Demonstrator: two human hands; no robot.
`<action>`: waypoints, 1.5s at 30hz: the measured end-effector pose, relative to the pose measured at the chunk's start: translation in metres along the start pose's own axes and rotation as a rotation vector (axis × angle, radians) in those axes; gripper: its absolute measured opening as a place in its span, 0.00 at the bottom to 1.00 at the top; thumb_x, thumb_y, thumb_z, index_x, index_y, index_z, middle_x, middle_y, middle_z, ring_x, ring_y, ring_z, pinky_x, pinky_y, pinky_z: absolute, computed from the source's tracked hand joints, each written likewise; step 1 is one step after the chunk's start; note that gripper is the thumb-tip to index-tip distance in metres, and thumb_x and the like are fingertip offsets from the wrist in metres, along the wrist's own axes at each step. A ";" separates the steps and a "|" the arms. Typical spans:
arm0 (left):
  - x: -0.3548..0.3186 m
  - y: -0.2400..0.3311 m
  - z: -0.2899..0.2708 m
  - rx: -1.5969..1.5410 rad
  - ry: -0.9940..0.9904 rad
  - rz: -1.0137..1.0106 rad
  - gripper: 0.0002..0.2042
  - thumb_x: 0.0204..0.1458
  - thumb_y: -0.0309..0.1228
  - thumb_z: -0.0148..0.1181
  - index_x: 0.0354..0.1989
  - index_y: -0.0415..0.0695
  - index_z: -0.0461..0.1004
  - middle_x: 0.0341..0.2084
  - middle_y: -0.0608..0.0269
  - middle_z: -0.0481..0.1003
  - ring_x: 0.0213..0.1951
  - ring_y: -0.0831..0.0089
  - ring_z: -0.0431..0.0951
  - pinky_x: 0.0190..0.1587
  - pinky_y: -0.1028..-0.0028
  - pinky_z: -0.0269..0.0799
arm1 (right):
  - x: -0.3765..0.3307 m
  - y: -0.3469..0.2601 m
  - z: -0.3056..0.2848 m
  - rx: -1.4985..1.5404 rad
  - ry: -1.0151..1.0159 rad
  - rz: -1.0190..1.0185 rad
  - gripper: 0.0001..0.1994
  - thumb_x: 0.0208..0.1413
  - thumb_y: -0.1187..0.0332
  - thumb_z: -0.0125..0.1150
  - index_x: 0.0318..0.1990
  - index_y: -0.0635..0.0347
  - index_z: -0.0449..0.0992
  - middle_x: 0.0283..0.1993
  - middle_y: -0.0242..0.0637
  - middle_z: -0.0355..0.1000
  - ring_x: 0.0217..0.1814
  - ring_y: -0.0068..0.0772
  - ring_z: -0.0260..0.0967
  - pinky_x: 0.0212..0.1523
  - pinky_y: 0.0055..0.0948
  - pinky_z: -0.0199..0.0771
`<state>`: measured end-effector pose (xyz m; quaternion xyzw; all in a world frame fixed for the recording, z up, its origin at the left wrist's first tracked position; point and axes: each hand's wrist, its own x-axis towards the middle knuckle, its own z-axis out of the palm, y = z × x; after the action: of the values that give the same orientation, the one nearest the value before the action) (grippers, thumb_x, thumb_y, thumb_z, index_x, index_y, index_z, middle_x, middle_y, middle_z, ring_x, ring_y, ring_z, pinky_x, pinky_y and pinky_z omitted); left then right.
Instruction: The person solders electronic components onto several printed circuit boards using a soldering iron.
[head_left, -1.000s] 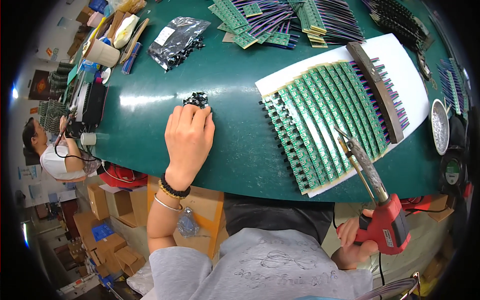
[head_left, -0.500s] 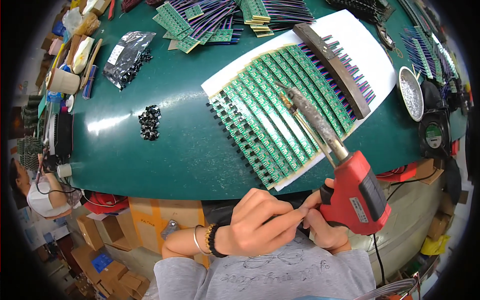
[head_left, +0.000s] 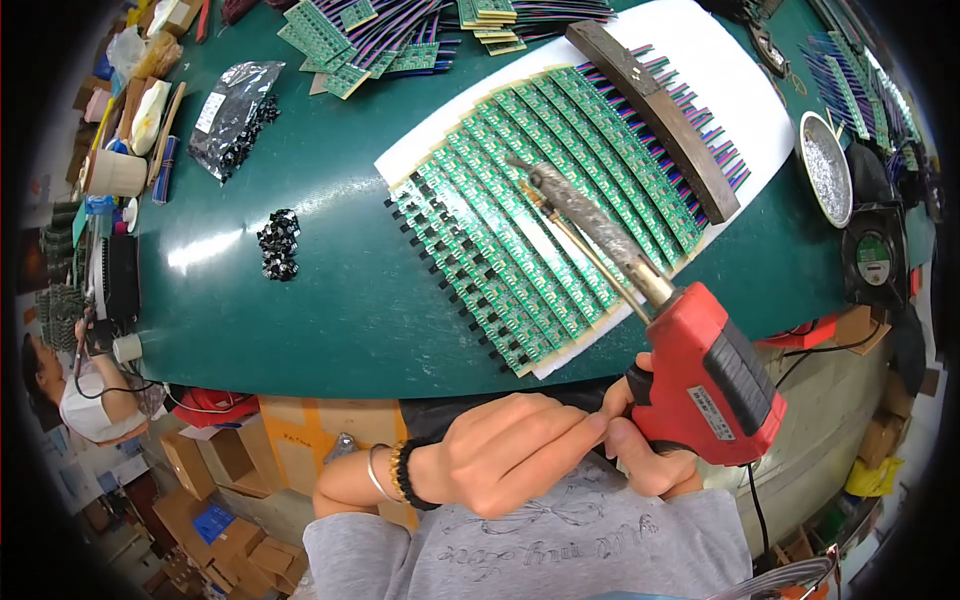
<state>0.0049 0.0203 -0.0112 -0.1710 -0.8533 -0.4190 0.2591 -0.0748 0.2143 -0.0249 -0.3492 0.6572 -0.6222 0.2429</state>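
Note:
My right hand (head_left: 645, 455) grips the handle of a red soldering gun (head_left: 712, 375). Its metal barrel and thin feed tube point up and left over rows of green circuit boards (head_left: 560, 215), apparently above them. My left hand (head_left: 515, 452) is closed in a pinch, fingertips meeting those of my right hand just below the gun; whatever lies between them is too small to make out. The boards lie side by side on a white sheet (head_left: 760, 110). Small black parts (head_left: 440, 262) sit along their left ends. A dark bar (head_left: 655, 115) rests across the coloured wires at their far ends.
A heap of black parts (head_left: 279, 244) and an opened plastic bag (head_left: 232, 115) lie on the green table (head_left: 330, 330). More wired boards (head_left: 325, 45) are stacked at the back. At right stand a metal bowl (head_left: 826, 170) and a black reel (head_left: 872, 260). Another person (head_left: 95, 390) sits far left.
The table and boards have shifted left and slightly up in the picture. The gun's barrel has swung a little left. My hands stay together, the right still gripping the gun.

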 end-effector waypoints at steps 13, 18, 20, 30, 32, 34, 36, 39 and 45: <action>0.019 0.002 -0.026 0.093 -0.317 0.145 0.17 0.37 0.23 0.63 0.38 0.27 0.77 0.31 0.50 0.78 0.32 0.63 0.78 0.33 0.70 0.77 | -0.005 0.003 -0.002 -0.123 -0.077 -0.046 0.30 0.47 0.84 0.53 0.61 0.63 0.59 0.29 0.39 0.70 0.26 0.24 0.66 0.29 0.22 0.68; 0.016 -0.012 -0.023 0.064 -0.116 -0.135 0.12 0.36 0.19 0.64 0.33 0.33 0.76 0.27 0.57 0.76 0.26 0.67 0.75 0.27 0.73 0.72 | -0.018 -0.005 -0.010 -0.041 -0.029 0.149 0.31 0.49 0.80 0.53 0.65 0.61 0.58 0.26 0.41 0.70 0.23 0.26 0.65 0.27 0.25 0.69; 0.021 -0.027 -0.026 0.213 0.039 -0.340 0.10 0.37 0.16 0.67 0.31 0.37 0.76 0.26 0.60 0.76 0.26 0.67 0.75 0.26 0.73 0.70 | -0.023 -0.001 -0.013 0.008 -0.030 0.220 0.32 0.50 0.78 0.53 0.66 0.61 0.57 0.25 0.41 0.71 0.21 0.26 0.65 0.26 0.26 0.70; 0.020 -0.049 -0.017 0.326 0.107 -0.428 0.10 0.39 0.16 0.67 0.30 0.40 0.76 0.21 0.64 0.72 0.24 0.69 0.72 0.25 0.72 0.68 | -0.043 0.028 -0.024 0.234 0.045 -0.204 0.50 0.51 0.31 0.54 0.66 0.69 0.52 0.16 0.26 0.65 0.17 0.25 0.65 0.25 0.30 0.73; 0.018 -0.051 -0.016 0.305 0.115 -0.425 0.11 0.38 0.16 0.67 0.30 0.41 0.76 0.21 0.64 0.71 0.24 0.69 0.72 0.25 0.72 0.67 | -0.057 0.022 -0.040 0.243 -0.020 -0.202 0.52 0.50 0.29 0.54 0.66 0.70 0.52 0.16 0.26 0.66 0.17 0.24 0.65 0.25 0.29 0.73; 0.016 -0.051 -0.018 0.303 0.118 -0.436 0.11 0.38 0.16 0.67 0.31 0.41 0.75 0.21 0.65 0.71 0.24 0.69 0.72 0.25 0.72 0.68 | -0.086 -0.002 -0.052 0.287 0.049 0.567 0.18 0.44 0.61 0.76 0.31 0.67 0.77 0.26 0.38 0.74 0.27 0.34 0.74 0.30 0.27 0.73; 0.019 -0.051 -0.017 0.279 0.111 -0.429 0.11 0.39 0.16 0.67 0.31 0.41 0.75 0.22 0.65 0.71 0.24 0.69 0.72 0.25 0.72 0.68 | -0.101 0.022 -0.042 0.290 0.115 0.321 0.24 0.41 0.53 0.78 0.31 0.67 0.77 0.25 0.37 0.73 0.25 0.33 0.72 0.29 0.25 0.72; 0.017 -0.050 -0.015 0.295 0.124 -0.443 0.11 0.39 0.16 0.67 0.31 0.41 0.75 0.22 0.65 0.71 0.24 0.69 0.72 0.24 0.72 0.68 | -0.115 0.044 -0.052 0.341 0.013 0.157 0.37 0.34 0.39 0.77 0.36 0.68 0.75 0.27 0.35 0.72 0.27 0.25 0.70 0.31 0.22 0.70; 0.017 -0.052 -0.015 0.284 0.117 -0.424 0.11 0.39 0.16 0.67 0.31 0.41 0.75 0.22 0.64 0.71 0.24 0.69 0.71 0.24 0.72 0.67 | -0.126 0.049 -0.045 0.324 0.099 0.201 0.45 0.36 0.40 0.78 0.48 0.72 0.66 0.33 0.32 0.75 0.34 0.18 0.71 0.36 0.22 0.71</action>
<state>-0.0303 -0.0213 -0.0260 0.0744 -0.9039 -0.3492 0.2357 -0.0361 0.3388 -0.0827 -0.2072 0.5911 -0.7089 0.3241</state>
